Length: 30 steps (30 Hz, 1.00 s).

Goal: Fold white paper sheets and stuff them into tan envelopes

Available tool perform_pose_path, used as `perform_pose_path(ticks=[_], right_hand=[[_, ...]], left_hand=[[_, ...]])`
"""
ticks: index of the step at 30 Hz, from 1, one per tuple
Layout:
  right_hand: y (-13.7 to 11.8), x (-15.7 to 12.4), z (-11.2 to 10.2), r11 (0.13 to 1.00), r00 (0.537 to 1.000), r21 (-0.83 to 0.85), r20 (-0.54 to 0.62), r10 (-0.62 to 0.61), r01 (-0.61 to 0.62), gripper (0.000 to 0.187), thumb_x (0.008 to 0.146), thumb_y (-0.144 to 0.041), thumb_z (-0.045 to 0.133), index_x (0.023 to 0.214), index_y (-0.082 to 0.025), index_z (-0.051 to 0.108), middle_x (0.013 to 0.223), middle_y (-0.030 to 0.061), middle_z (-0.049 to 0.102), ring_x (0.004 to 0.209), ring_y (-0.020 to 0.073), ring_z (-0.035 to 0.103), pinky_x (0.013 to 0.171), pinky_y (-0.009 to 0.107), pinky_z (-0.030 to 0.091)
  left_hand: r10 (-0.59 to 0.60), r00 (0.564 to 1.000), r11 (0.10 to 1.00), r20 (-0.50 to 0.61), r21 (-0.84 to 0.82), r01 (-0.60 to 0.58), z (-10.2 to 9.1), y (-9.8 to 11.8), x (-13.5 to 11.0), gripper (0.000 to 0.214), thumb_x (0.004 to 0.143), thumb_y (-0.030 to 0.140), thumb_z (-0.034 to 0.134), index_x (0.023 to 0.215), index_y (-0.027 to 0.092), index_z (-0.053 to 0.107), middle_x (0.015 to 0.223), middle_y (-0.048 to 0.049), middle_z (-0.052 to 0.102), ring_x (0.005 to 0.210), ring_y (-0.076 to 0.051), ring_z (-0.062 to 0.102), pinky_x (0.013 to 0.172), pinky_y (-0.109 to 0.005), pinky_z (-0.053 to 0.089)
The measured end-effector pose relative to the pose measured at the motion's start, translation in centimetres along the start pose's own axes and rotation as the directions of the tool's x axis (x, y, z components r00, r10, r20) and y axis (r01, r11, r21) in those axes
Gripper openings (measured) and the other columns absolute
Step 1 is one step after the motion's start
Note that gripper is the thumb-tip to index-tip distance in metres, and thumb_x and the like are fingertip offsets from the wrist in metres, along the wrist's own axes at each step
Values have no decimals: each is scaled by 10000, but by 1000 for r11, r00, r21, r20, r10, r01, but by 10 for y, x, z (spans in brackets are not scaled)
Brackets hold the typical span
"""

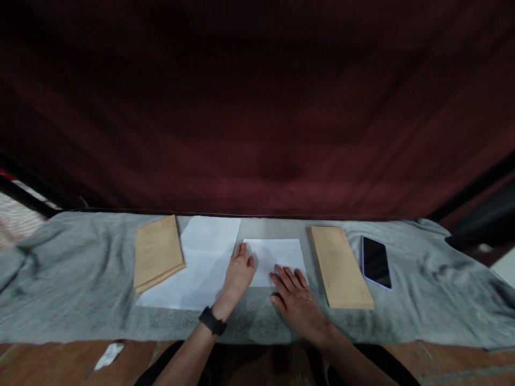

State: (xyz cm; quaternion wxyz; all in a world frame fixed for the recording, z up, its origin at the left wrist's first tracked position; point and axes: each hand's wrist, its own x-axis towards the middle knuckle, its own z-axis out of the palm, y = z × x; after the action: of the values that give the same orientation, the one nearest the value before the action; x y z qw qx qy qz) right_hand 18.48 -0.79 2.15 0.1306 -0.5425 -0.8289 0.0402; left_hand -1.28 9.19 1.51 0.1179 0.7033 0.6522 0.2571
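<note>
Grey cloth-covered bench [80,279]: our left hand [238,276] and right hand [296,303], fingers open and flat, pin the white paper sheet [277,254]; slack cloth could skew it.

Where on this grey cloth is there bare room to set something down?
Bare grey cloth lies left of the left envelope stack and right of the phone; a narrow strip runs along the near edge. The middle is crowded: white sheets, folded paper under the left hand and right hand, right envelope stack.
</note>
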Motion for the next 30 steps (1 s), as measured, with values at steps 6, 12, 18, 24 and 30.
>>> perform_pose_path(ticks=[6,12,18,24,30], right_hand=[[-7,10,8,998,998,-28,-52,46,-47,458,993,-354,480,1433,-234,527,1525,58,482,1376,278,462,1168,465,320],[-16,18,11,998,995,-51,-87,38,-43,494,971,-301,476,1450,-182,507,1511,97,494,1343,271,502,1154,442,354],[-7,35,-11,990,987,96,-116,110,-99,559,919,-113,417,1465,-200,494,1436,105,576,1185,249,634,1021,367,484],[9,65,-44,334,774,939,-157,613,-74,397,959,-472,492,1175,-194,674,1111,84,745,1004,251,696,851,369,568],[6,70,-35,-198,708,976,80,702,86,370,776,-445,731,1059,-214,670,1095,76,747,953,239,713,774,354,596]], left_hand=[[-217,971,899,105,-367,240,-18,-9,-7,528,804,400,628,1261,136,594,923,-82,703,883,-257,676,848,-391,533],[-361,893,542,269,-719,435,-26,3,-12,724,715,222,656,1408,122,473,822,-16,702,719,-195,661,698,-312,521],[-257,903,247,345,-880,406,-49,24,-12,559,776,410,687,1269,166,589,968,-63,729,861,-209,707,753,-316,563],[-287,838,159,464,-839,520,-45,28,-14,502,914,500,558,1321,208,522,1306,-152,645,1142,-246,663,837,-359,592],[-156,867,72,473,-870,488,-33,38,-23,508,766,373,732,1214,183,588,1224,-130,702,1060,-271,698,879,-406,580]])
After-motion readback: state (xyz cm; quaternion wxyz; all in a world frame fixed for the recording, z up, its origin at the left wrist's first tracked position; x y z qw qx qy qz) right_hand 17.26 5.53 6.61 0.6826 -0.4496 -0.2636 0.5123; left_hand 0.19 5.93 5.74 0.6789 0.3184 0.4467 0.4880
